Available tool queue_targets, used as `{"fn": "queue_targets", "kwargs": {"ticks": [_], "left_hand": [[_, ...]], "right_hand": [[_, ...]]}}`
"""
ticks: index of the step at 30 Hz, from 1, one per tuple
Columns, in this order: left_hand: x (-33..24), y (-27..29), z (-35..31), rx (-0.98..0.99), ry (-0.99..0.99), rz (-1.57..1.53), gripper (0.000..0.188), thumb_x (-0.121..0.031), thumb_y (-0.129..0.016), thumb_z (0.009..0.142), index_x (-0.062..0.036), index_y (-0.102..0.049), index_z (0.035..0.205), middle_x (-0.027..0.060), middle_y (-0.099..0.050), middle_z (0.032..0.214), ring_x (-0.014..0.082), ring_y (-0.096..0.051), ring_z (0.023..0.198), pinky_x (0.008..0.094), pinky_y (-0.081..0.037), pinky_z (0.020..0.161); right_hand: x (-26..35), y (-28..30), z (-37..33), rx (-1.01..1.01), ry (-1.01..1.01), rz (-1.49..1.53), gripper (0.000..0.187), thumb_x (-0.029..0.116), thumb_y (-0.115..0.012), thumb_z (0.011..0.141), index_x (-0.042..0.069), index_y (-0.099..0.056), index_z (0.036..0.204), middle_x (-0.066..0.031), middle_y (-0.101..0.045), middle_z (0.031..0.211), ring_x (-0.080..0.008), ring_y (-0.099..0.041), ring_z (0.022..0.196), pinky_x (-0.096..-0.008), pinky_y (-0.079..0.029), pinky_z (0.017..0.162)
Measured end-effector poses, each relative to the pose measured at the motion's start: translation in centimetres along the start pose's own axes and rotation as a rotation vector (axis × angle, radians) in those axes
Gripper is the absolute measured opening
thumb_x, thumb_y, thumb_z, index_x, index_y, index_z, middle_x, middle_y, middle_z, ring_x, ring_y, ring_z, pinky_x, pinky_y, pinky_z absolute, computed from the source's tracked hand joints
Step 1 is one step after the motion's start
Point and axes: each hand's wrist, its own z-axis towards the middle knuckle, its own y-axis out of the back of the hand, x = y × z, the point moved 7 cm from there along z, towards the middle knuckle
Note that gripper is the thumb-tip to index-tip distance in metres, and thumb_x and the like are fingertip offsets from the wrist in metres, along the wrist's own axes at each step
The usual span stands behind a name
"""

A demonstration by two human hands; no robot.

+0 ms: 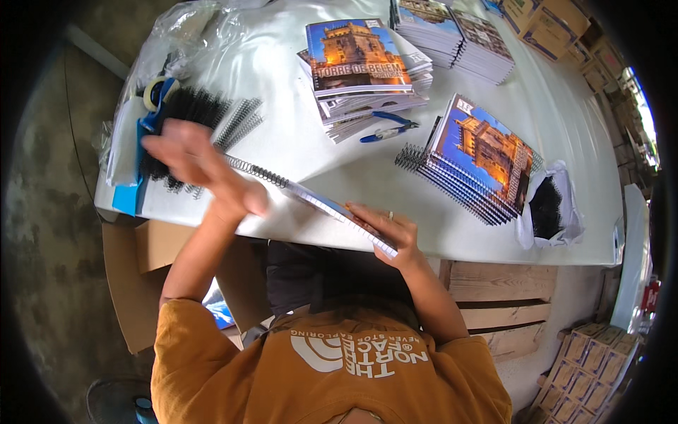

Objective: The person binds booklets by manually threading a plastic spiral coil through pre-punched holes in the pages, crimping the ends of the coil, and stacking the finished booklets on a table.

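Note:
In my right hand [390,230] is a thin notebook [335,212], held edge-up near the table's front edge, fingers closed around its right end. A black spiral coil [258,172] sticks out from the notebook's left end toward my left hand [205,166]. That hand is raised and blurred by motion, its fingers stretched out; it appears to hold nothing. Behind it lies a heap of black spiral coils [194,106]. Blue-handled pliers [390,127] rest beside a stack of notebooks [359,56] with a lit tower on the cover. Several coil-bound notebooks [487,152] lie overlapped at the right.
A white bag of black bits [547,208] sits at the table's right. Another notebook pile [452,39] stands at the back. A tape roll on a blue dispenser [157,92] and clear plastic wrap [191,32] are at left. An open cardboard box [138,283] stands below.

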Motion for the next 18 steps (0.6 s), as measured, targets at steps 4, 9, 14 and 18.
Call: {"fn": "queue_targets", "kwargs": {"ticks": [4, 9, 14, 18], "left_hand": [[-3.1, -2.5, -5.7, 0.319, 0.172, -0.330, 0.105, -0.076, -0.041, 0.074, 0.0097, -0.026, 0.134, 0.0301, -0.028, 0.138, 0.0511, -0.017, 0.129, 0.0556, -0.007, 0.106], [-0.1, -0.1, 1.7, 0.054, 0.028, 0.037, 0.117, -0.083, -0.028, 0.071, 0.0117, -0.008, 0.137, 0.0347, -0.005, 0.141, 0.0436, -0.005, 0.134, 0.0579, -0.006, 0.105], [-7.0, -2.7, -10.3, 0.527, -0.030, -0.301, 0.110, -0.077, -0.038, 0.073, 0.0122, -0.020, 0.134, 0.0375, -0.018, 0.137, 0.0552, -0.018, 0.127, 0.0658, -0.008, 0.100], [-1.6, -0.6, 4.9, 0.159, 0.089, -0.233, 0.061, -0.063, -0.040, 0.083, -0.0073, -0.064, 0.091, 0.0136, -0.062, 0.090, 0.0271, -0.060, 0.080, 0.0350, -0.042, 0.067]], "right_hand": [[0.4, -0.6, 0.1, -0.014, 0.070, -0.038, 0.035, 0.001, -0.065, 0.075, 0.000, -0.061, 0.111, -0.0163, -0.065, 0.103, -0.0275, -0.066, 0.088, -0.0327, -0.053, 0.075], [0.3, -0.7, -0.6, -0.025, -0.010, 0.018, 0.037, -0.003, -0.061, 0.076, 0.001, -0.060, 0.112, -0.0146, -0.065, 0.104, -0.0253, -0.066, 0.088, -0.0313, -0.052, 0.075], [-1.1, -0.6, -0.3, -0.098, -0.083, 0.044, 0.037, -0.007, -0.058, 0.076, 0.001, -0.060, 0.112, -0.0127, -0.065, 0.103, -0.0249, -0.066, 0.088, -0.0297, -0.052, 0.075], [-0.9, -0.4, -0.5, -0.038, -0.191, 0.097, 0.038, -0.009, -0.057, 0.075, 0.002, -0.061, 0.111, -0.0114, -0.066, 0.101, -0.0238, -0.066, 0.086, -0.0291, -0.052, 0.072]]}}
